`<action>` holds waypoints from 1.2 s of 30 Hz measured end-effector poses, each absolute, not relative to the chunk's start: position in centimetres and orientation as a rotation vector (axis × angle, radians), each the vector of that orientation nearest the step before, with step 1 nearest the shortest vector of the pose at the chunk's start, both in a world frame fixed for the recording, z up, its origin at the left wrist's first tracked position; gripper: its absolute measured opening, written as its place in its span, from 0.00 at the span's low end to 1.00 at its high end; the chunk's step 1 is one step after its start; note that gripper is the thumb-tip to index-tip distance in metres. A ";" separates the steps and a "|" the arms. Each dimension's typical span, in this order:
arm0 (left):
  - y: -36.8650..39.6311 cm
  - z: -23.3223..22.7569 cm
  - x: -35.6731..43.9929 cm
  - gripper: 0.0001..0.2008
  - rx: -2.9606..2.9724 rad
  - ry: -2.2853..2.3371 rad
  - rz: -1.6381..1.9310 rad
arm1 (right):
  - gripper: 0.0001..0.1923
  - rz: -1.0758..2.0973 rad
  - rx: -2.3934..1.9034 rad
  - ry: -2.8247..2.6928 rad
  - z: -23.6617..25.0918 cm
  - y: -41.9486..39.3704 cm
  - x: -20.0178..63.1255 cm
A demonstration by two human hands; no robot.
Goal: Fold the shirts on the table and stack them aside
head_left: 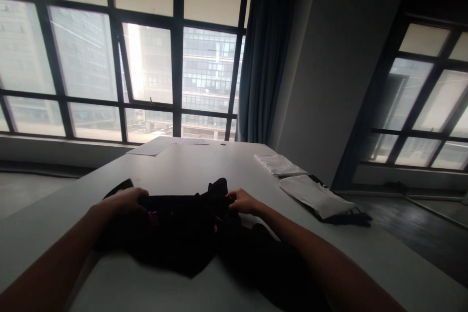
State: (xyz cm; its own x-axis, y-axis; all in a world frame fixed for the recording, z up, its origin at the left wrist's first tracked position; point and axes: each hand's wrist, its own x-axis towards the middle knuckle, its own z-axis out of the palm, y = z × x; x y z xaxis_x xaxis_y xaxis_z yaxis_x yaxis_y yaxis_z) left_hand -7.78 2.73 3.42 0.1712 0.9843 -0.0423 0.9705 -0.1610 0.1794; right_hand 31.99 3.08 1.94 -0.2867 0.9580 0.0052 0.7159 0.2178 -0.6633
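The person's left hand (126, 200) and right hand (244, 201) both rest on a black cloth (183, 234) that lies on the gray bench (190, 165). The room is dim, and the cloth is so dark that its folds and shape are hard to make out. A little pink shows on it in two spots, one just under the left fingers and one just beside the right fingers. The left fingers curl down over the far left edge of the cloth and seem closed on it. The right fingers pinch a raised bump of the cloth at its far right edge. The fingertips of both hands sink into the dark cloth, so how tight they hold cannot be seen. Both arms are cut off at the bottom of the view.

To the right of the right fingers, well apart, lies a folded white cloth (314, 196) on top of something dark that is mostly hidden. A second folded white cloth (278, 164) lies just past it. Far beyond the fingers, sheets of paper (153, 147) lie at the far end of the bench, near the big windows (146, 63). A dark curtain (265, 68) hangs beside them.
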 end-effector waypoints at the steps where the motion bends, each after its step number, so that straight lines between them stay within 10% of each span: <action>1: 2.7 3.7 -8.7 0.14 2.256 1.897 0.105 | 0.16 0.613 -1.583 -2.107 2.9 2.7 32.5; 13: 9.8 17.5 -4.7 0.13 2.619 2.249 0.478 | 0.16 -0.726 -1.505 -1.746 16.0 7.6 38.5; 18: 14.1 15.8 2.4 0.27 2.504 2.455 0.678 | 0.27 -0.600 -1.930 -1.607 14.8 14.5 38.0; 26: 12.3 4.0 1.8 0.37 2.367 1.930 0.027 | 0.35 -0.128 -1.994 -2.174 1.8 10.9 40.8; 36: 7.8 0.7 -7.4 0.35 2.240 1.964 0.088 | 0.23 0.037 -1.954 -2.088 -2.0 5.9 46.3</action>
